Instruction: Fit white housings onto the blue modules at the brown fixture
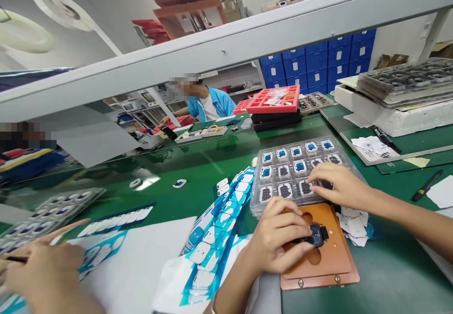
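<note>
A small black component [316, 235] was pinched between the thumb and fingers of the left hand [274, 238], low and right of centre in the frame, above a brown fixture plate [339, 269] with cut-out openings. The component appeared to be a compact moulded part with a glossy dark face and a short tab at its right end, though much of it was hidden by the fingers. It was judged likely to be light, stiff and somewhat fragile, with a smooth surface that could slip, so its edges would be the better place to take hold. The right hand [339, 186] was held apart from it, with the fingers spread over a clear plastic tray [256, 196] at the centre of the frame and clamped on nothing. Rows of small parts, some blue-topped and some dark, were seated in the tray's pockets. Strips of blue-and-white film [212, 238] were laid to the left of the plate, and a co-worker's hand [42, 271] was seen at lower left with a pen. A red tray [272, 99] was stacked at upper centre, in front of blue drawers [314, 64].
</note>
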`<state>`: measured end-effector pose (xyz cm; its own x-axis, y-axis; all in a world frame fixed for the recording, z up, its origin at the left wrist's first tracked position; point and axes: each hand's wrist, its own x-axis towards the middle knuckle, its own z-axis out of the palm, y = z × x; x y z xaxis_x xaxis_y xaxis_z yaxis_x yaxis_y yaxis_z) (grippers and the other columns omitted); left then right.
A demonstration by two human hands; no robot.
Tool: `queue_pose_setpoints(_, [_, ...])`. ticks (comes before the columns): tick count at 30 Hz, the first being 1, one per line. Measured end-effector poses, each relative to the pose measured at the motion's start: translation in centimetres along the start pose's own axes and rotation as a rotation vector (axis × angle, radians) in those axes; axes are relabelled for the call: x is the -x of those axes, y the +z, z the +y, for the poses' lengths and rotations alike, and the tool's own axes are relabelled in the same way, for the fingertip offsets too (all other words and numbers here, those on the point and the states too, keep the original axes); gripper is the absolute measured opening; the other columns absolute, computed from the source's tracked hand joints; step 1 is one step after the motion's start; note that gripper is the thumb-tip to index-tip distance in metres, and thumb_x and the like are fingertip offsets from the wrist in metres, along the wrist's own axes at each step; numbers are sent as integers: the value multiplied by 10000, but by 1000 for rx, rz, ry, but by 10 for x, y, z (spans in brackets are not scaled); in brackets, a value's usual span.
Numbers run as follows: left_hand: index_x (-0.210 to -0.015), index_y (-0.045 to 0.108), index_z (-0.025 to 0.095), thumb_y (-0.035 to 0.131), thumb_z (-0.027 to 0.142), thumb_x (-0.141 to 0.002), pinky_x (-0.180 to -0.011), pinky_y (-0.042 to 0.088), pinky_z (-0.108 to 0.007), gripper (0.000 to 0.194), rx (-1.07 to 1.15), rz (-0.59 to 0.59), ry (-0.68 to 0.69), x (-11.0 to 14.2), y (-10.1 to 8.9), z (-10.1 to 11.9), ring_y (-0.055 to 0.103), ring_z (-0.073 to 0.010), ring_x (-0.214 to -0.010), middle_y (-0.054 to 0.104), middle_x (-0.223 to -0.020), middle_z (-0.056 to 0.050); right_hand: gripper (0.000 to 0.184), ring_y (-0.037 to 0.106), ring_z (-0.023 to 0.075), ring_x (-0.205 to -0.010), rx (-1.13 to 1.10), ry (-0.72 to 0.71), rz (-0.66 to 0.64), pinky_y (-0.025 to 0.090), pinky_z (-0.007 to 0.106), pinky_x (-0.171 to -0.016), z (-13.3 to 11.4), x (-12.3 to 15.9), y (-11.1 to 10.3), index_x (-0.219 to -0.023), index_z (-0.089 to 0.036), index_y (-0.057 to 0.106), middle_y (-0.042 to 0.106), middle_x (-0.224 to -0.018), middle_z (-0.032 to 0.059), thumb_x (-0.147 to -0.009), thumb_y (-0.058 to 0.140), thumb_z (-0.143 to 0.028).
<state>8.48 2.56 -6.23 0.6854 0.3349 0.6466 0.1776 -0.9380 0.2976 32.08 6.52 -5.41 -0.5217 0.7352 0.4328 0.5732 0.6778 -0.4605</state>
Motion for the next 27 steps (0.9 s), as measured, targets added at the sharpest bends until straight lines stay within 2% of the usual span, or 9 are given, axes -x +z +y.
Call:
queue_pose_setpoints(4, [-952,727,231,643,259,-848,-792,450,-423,136,9,-4,-27,0,-5,0,625,-258,-899,779,-817,-46,185,563,282,-1125,142,30,-14,450,472,-991,19,-5,-1,-1073,-185,666,643,-1189,120,-956,530,-227])
queue_pose_setpoints(8, [-973,763,256,663,395,-850,-822,445,-456,211,2,-169,-60,-2,-8,5,617,-296,-971,784,-935,-80,207,495,338,-1204,190,51,-81,423,548,-979,21,-15,3,-1124,-195,643,642,-1258,125,-983,503,-253])
queue_pose_setpoints(11, [-967,771,250,720,411,-819,-851,436,-455,225,6,-278,-76,-5,-8,9,613,-299,-990,782,-942,-77,168,458,369,-1236,215,61,-134,385,579,-967,21,-29,7,-1078,-200,644,680,-1182,131,-968,521,-231])
queue_pose_setpoints(15, [-916,773,247,699,405,-841,-832,425,-445,190,-33,-270,-81,-8,-7,10,615,-292,-947,774,-833,-70,35,517,352,-1139,176,51,-183,295,598,-1008,27,-49,7,-850,-199,645,715,-984,114,-869,623,-179])
queue_pose_setpoints(18, [-829,743,211,707,376,-829,-747,412,-406,169,-102,-174,-28,-7,-8,11,614,-266,-830,756,-752,-58,121,567,315,-1009,72,73,-173,328,552,-984,34,-62,0,-723,-196,613,698,-828,78,-782,718,-212])
queue_pose_setpoints(22, [-887,700,200,714,247,-805,-708,409,-372,96,-237,46,49,-5,-8,10,596,-225,-768,750,-766,-34,261,616,244,-861,-154,141,-95,462,412,-816,33,-63,-13,-772,-193,606,687,-844,65,-759,758,-406])
queue_pose_setpoints(24, [-999,685,220,723,175,-791,-735,434,-367,216,-338,200,19,-3,-5,9,594,-215,-794,760,-846,-29,345,636,199,-805,-273,176,-39,495,351,-727,22,-52,-15,-878,-189,597,682,-885,66,-851,641,-531])
queue_pose_setpoints(26, [-1142,649,233,759,197,-786,-776,466,-369,375,-407,348,-77,-2,0,8,603,-224,-860,753,-961,-51,403,645,162,-767,-466,244,19,510,312,-681,5,-35,-12,-972,-190,583,676,-903,56,-898,569,-586])
queue_pose_setpoints(27, [-1201,625,235,772,225,-785,-795,480,-373,441,-420,399,-133,-1,3,8,608,-232,-894,742,-1006,-65,409,643,150,-745,-663,315,48,512,298,-671,-4,-26,-10,-971,-190,591,675,-893,46,-856,648,-578])
